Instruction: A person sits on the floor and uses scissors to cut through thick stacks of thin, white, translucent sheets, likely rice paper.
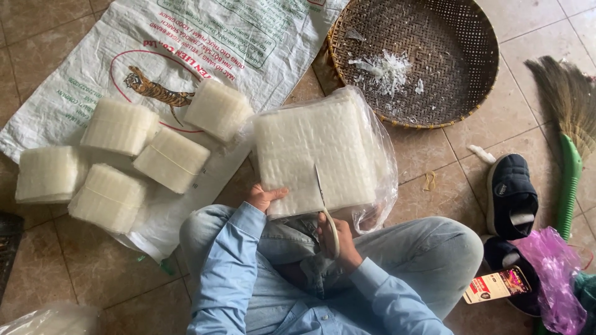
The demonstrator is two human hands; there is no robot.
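white square stack in clear plastic (320,155), centre frame. left hand (264,197) grips its edge; right hand (338,242) clasps scissors (326,211). printed white sack (186,43) lies upper left.

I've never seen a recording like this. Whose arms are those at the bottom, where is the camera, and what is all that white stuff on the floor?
The camera sits on a person's head and looks down, so the blue sleeves are the wearer's own. The person sits on a tiled floor. The left hand grips the edge of a big white stack wrapped in clear plastic. The right hand holds scissors, blades lying on the stack. To the left, five smaller white stacks rest on a printed sack. Above is a woven tray with white scraps, and at the right a broom and dark shoes.
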